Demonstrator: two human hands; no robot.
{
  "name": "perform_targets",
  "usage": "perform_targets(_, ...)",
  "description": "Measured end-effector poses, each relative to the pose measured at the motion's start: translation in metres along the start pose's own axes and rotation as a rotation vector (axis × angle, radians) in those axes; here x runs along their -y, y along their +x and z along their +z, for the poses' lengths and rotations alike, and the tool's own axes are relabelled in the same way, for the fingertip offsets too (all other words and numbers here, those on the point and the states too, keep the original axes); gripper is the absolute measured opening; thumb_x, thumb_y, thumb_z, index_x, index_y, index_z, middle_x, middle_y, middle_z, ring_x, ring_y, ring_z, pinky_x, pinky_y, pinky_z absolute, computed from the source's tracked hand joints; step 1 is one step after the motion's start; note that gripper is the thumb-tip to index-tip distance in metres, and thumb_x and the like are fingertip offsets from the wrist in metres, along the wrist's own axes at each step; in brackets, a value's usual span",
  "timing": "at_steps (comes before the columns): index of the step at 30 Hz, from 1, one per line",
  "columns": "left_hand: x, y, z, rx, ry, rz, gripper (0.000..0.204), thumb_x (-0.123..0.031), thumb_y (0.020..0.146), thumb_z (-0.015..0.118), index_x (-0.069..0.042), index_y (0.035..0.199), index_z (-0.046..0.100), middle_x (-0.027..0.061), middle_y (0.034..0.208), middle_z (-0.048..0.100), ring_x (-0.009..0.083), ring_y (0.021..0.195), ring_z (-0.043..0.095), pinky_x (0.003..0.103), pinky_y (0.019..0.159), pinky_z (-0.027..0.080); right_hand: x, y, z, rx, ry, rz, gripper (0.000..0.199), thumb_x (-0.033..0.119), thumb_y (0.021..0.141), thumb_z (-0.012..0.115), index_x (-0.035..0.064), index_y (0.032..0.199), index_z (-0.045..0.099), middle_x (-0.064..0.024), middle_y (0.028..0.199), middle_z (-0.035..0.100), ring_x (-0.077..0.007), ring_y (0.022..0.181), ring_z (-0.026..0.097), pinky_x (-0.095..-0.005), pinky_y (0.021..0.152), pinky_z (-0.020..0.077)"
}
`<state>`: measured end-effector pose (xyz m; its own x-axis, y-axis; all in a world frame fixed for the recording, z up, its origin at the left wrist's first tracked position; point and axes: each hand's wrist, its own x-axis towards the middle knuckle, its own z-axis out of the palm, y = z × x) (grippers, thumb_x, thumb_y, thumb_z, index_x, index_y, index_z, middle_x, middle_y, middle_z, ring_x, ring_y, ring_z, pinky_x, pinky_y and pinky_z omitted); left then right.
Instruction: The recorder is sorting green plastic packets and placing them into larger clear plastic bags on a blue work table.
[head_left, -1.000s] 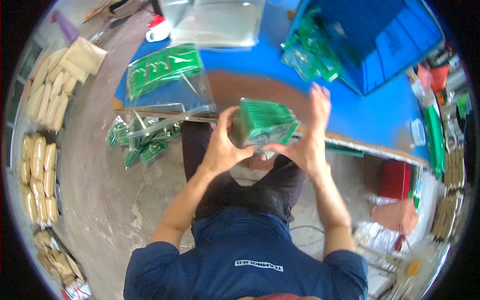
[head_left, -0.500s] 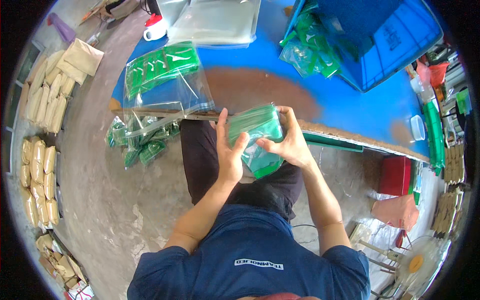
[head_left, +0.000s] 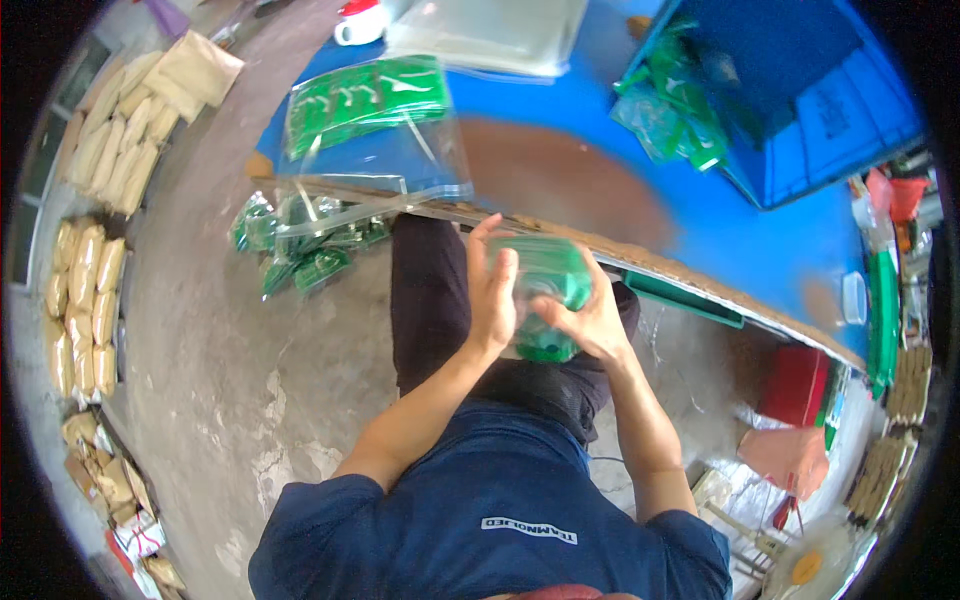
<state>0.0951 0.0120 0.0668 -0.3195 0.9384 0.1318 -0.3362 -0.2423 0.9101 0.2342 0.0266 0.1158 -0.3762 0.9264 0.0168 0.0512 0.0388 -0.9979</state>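
Stack (head_left: pixel 550 268) of green packets: over the lap, just at 6 o'clock of the table edge, smeared by motion. Half a second ago it was sharper and its top overlapped the table edge; now the top sits about level with that edge. A second ago the right hand was spread off the stack; now it is back on.

Grip: stack lies between both hands. Right hand (head_left: pixel 598 322) at 3 to 4 o'clock, closed on it, thumb across the near face, fingers round the side. Left hand (head_left: pixel 490 312) at 9 o'clock, thumb and fingers up along that side; whether it clasps or only steadies, cannot tell.

Outward from the stack: clear bag (head_left: pixel 385 165) with green packets inside, between 10 and 11, mouth hanging over the edge of the blue table (head_left: pixel 745 235). Clear sheets (head_left: pixel 490 35), 12. Mug (head_left: pixel 360 28), red-topped, 11. Loose packets (head_left: pixel 690 130), 1, at the mouth of the blue crate (head_left: pixel 860 120), 2. Floor packets (head_left: pixel 305 265), between 9 and 10. Tan bags (head_left: pixel 85 310), far out at 9.
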Motion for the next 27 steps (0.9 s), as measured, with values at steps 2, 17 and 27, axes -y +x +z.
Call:
perform_targets(2,0.003,0.001,-0.006,-0.019,0.022,-0.013,0.057,-0.048,0.103,0.045,-0.005,0.14,0.042,0.0093,0.123,0.049,0.0172,0.114,0.046,0.033,0.101,0.036,-0.005,-0.002,0.009,0.026,0.056,-0.098,0.068,0.017,0.074,0.08,-0.0023,0.132,0.05,-0.0116,0.113,0.067,-0.0191,0.103,0.064,-0.0335,0.093,0.0506)
perform_targets(17,-0.046,0.116,-0.08,0.039,1.28,0.613,0.08,-0.003,0.066,0.07,-0.009,0.14,0.042,0.0223,0.146,0.032,0.0458,0.138,0.031,0.052,0.117,0.026,-0.038,0.005,0.006,-0.236,0.805,0.331,0.054,0.03,0.085,0.068,-0.0026,0.126,0.054,-0.0124,0.113,0.065,-0.024,0.1,0.066,-0.0378,0.085,0.0553)
perform_targets(27,-0.105,0.169,-0.179,0.195,1.525,0.834,0.016,-0.01,0.082,0.076,-0.007,0.097,0.073,0.0069,0.086,0.063,0.0221,0.075,0.064,0.033,0.065,0.05,-0.009,0.034,0.053,-0.173,0.746,0.21,0.038,0.022,0.087,0.07,0.0008,0.117,0.06,-0.0076,0.103,0.067,-0.0184,0.093,0.065,-0.0344,0.083,0.0533)
